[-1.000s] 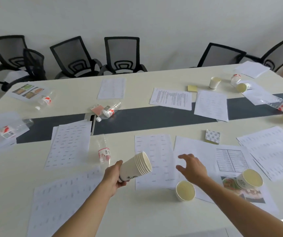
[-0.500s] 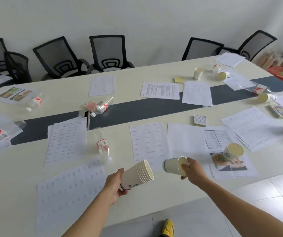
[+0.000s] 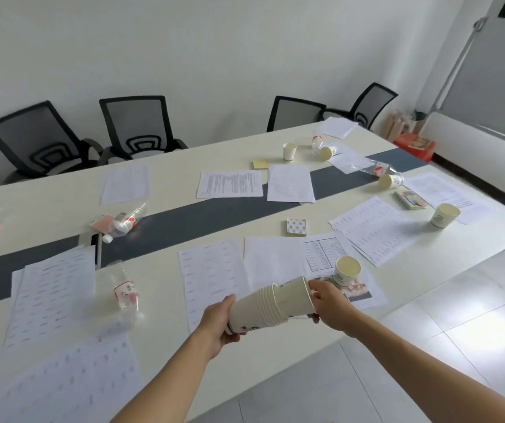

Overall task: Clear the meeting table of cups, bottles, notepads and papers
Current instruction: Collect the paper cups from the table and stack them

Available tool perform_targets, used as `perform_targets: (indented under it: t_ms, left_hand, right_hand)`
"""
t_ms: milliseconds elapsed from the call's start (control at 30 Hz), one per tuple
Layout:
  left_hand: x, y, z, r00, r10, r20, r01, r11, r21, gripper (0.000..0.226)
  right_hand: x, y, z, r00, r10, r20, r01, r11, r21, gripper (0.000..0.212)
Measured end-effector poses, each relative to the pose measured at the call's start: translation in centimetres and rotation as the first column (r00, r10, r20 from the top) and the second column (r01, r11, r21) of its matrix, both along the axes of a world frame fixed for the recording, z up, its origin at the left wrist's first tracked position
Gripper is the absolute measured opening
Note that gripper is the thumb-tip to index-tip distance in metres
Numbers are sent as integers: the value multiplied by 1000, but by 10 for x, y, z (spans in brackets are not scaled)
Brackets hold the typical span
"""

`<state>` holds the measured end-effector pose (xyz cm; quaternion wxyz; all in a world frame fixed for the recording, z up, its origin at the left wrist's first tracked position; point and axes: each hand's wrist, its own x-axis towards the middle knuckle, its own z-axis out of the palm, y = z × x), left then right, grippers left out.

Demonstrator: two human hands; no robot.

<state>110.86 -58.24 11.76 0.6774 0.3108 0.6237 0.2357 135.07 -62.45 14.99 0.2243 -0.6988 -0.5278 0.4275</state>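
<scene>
Head view, cream meeting table (image 3: 62, 206) (grey centre strip), papers (image 3: 229, 184), white wall (image 3: 214, 56)

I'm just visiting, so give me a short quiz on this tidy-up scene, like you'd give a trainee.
1. True or false: the left hand holds a stack of cups.
2. What does the right hand slide into that stack? A) single cup B) bottle C) notepad
3. Fill in: the loose cup beside the right hand is ____, not tipped over.
Key: 1 true; 2 A; 3 upright.
</scene>
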Motion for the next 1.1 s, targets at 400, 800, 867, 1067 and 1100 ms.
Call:
perform_targets:
  t_ms: [400,800,867,1067,1100]
  left_hand:
    - [123,17,-13,993,40,-107,-40,999,-1,28]
    - [155,14,-30,962,246,-121,-256,963,-78,31]
    - [154,20,-26,955,271,-125,-281,957,-73,32]
    - [159,54,-21,951,284,-124,-293,953,-70,32]
    - [163,63,-22,954,276,-119,-286,955,-74,32]
  right_hand:
    - [92,34,-29,919,310,243,-308,950,-49,34]
    - [194,96,-93,652,356,669,-347,925,-154,53]
    - [196,101,-104,655,396,644,-341,915,-216,54]
    - [204,124,-106,770,298,564,-264,954,-143,31]
    - [208,131,-99,805,250,537,-236,967,-96,30]
